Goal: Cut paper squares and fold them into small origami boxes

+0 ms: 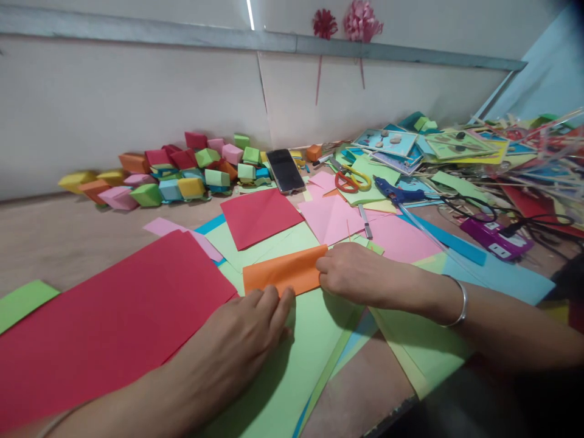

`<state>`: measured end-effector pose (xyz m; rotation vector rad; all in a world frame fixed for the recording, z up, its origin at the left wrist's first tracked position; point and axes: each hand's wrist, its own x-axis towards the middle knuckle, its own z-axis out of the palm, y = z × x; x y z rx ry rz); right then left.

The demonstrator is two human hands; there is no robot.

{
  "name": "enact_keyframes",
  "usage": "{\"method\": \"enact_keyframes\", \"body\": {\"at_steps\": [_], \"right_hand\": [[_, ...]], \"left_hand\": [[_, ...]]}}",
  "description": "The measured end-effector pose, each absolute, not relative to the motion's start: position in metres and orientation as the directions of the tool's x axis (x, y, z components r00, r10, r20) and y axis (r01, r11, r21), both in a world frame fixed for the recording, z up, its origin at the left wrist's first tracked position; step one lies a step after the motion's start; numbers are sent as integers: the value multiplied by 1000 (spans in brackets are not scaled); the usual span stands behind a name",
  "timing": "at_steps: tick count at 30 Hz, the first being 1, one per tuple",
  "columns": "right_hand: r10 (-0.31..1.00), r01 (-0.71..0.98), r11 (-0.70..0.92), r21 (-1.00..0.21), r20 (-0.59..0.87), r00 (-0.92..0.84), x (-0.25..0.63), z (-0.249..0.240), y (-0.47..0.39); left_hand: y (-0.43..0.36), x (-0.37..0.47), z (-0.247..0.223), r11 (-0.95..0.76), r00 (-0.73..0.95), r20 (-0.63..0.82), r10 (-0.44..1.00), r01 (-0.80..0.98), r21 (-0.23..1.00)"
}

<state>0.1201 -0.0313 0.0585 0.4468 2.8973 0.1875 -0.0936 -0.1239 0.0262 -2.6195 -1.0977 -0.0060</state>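
A folded strip of orange paper lies over light green sheets in front of me. My left hand has its fingers bent together on the strip's near edge, holding it down. At the strip's right end, my right hand is closed with the paper pinched in its fingers; the fingertips are partly hidden. Just beyond are a creased red square and a creased pink square. Large red sheets lie beside and partly under my left forearm.
Several small folded paper boxes are heaped along the wall, beside a phone. Scissors, a cutter knife, a blue glue gun and a purple power strip with cables lie right. Craft cards are piled behind.
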Motion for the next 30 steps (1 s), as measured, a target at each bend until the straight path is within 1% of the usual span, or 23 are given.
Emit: {"method": "enact_keyframes", "body": {"at_steps": [5, 8, 11, 13, 15, 17, 19, 25, 30], "right_hand": [[321, 293, 942, 163, -187, -928, 118, 62, -37], [318, 284, 941, 181, -197, -927, 118, 61, -40], [304, 272, 940, 206, -144, -942, 120, 52, -40], [292, 267, 938, 221, -88, -952, 122, 44, -39], [285, 265, 936, 232, -57, -957, 123, 39, -38], [288, 264, 935, 236, -73, -955, 123, 38, -39], [289, 261, 936, 235, -96, -952, 122, 40, -39], [286, 259, 939, 225, -98, -953, 122, 39, -39], [270, 249, 946, 208, -76, -960, 121, 40, -40]], "left_hand": [[-125, -76, 15, -605, 648, 123, 752, 752, -262], [-129, -71, 7, -616, 661, 166, 732, 745, -255], [-133, -71, -1, -604, 628, 235, 742, 778, -172], [-133, -72, -3, -596, 609, 231, 758, 792, -134], [-132, -74, -1, -605, 626, 185, 757, 779, -164], [-130, -75, 3, -605, 636, 149, 757, 769, -208], [-127, -76, 6, -590, 626, 150, 765, 775, -225], [-120, -80, 4, -565, 587, 134, 798, 807, -170], [-117, -85, -4, -548, 578, 203, 790, 815, -188]]}}
